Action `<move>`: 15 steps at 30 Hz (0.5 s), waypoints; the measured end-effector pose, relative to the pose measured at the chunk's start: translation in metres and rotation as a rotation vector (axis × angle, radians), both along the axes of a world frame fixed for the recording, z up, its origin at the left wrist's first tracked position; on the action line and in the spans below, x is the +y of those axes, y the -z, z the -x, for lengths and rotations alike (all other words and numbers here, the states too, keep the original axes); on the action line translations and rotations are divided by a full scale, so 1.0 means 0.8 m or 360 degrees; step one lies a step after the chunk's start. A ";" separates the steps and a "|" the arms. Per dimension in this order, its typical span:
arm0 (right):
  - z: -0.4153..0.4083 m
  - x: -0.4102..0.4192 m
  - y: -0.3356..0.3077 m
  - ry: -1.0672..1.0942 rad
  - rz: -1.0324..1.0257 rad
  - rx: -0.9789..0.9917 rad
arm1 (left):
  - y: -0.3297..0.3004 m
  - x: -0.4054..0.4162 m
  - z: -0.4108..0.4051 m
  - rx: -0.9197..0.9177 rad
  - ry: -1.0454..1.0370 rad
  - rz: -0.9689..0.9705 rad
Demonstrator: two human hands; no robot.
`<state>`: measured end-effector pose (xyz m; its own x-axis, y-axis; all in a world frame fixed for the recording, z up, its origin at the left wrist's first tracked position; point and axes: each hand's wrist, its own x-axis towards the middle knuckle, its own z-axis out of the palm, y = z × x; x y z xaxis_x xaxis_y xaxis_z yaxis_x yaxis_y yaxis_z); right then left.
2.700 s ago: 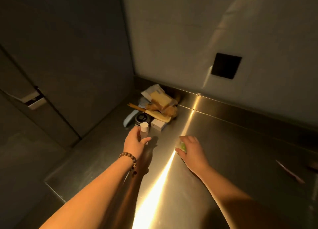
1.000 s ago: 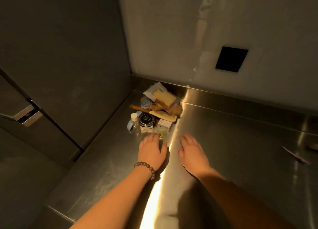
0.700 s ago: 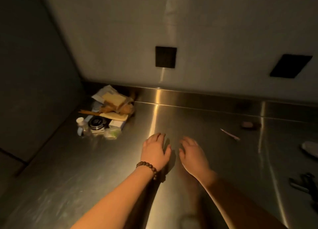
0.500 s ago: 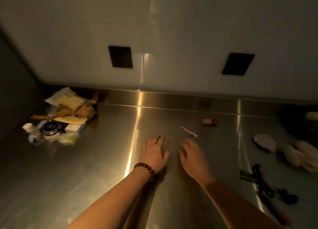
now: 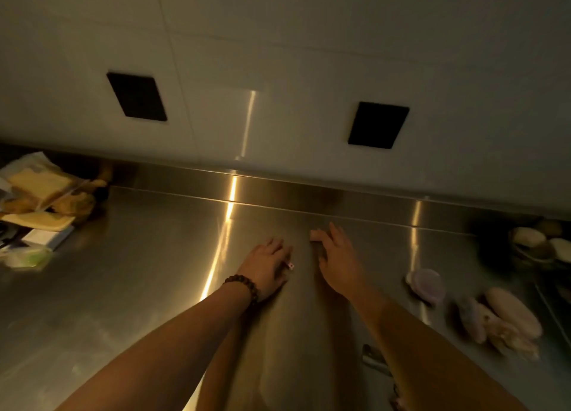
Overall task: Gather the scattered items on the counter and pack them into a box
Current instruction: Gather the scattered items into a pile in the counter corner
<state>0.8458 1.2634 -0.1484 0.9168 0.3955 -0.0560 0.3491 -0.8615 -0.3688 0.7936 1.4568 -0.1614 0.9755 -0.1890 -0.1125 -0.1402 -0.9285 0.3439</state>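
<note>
My left hand (image 5: pixel 265 267), a bead bracelet on its wrist, lies palm down on the steel counter (image 5: pixel 139 287). The tip of a thin pink stick (image 5: pixel 290 266) peeks out by its thumb; whether the fingers grip the stick is hidden. My right hand (image 5: pixel 340 260) is spread flat beside it, fingers apart, its fingertips at a small brownish block (image 5: pixel 315 235). A pile of gathered items (image 5: pixel 40 200) sits far left in the corner, with a white box (image 5: pixel 46 237) and a green packet (image 5: pixel 27 258) in front. No packing box is in view.
Right of my hands lie a round purple soap (image 5: pixel 428 284) and a cluster of pale soaps or sponges (image 5: pixel 506 318). A dark bowl of rounded items (image 5: pixel 537 243) stands at the back right. A dark tool (image 5: pixel 374 359) shows partly under my right forearm. The backsplash rises behind.
My view has swung right, away from the corner pile. Both hands slid right and forward: the left now covers the pink stick, the right has reached the small block.
</note>
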 end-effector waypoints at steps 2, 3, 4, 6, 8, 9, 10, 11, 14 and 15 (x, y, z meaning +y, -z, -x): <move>-0.015 0.008 0.008 -0.0059 0.0092 0.0001 | 0.007 -0.004 -0.003 -0.0071 0.0046 -0.0002; -0.020 0.012 0.011 -0.0075 0.0150 -0.0031 | 0.009 -0.005 -0.003 -0.0117 0.0045 0.0025; -0.025 0.014 0.014 -0.0080 0.0192 -0.0083 | 0.012 -0.005 -0.003 -0.0164 0.0037 0.0054; -0.030 0.016 0.017 -0.0072 0.0221 -0.0185 | 0.014 -0.005 -0.001 -0.0250 0.0008 0.0076; -0.029 0.016 0.015 -0.0077 0.0250 -0.0249 | 0.012 -0.005 0.001 -0.0307 -0.0035 0.0063; -0.028 0.016 0.014 -0.0080 0.0263 -0.0266 | 0.010 -0.004 0.002 -0.0320 -0.0059 0.0059; -0.027 0.016 0.013 -0.0075 0.0267 -0.0275 | 0.007 -0.003 0.003 -0.0325 -0.0086 0.0061; -0.024 0.017 0.012 -0.0070 0.0255 -0.0277 | 0.005 -0.001 0.006 -0.0329 -0.0117 0.0073; -0.015 0.031 0.008 -0.0089 0.0154 -0.0241 | -0.005 0.010 0.018 -0.0327 -0.0234 0.0163; -0.010 0.040 0.006 -0.0104 0.0109 -0.0234 | -0.009 0.017 0.025 -0.0332 -0.0281 0.0198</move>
<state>0.8540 1.2953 -0.1529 0.8896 0.4543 0.0476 0.4509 -0.8566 -0.2507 0.7739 1.4703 -0.1539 0.9941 -0.0142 0.1072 -0.0599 -0.8974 0.4372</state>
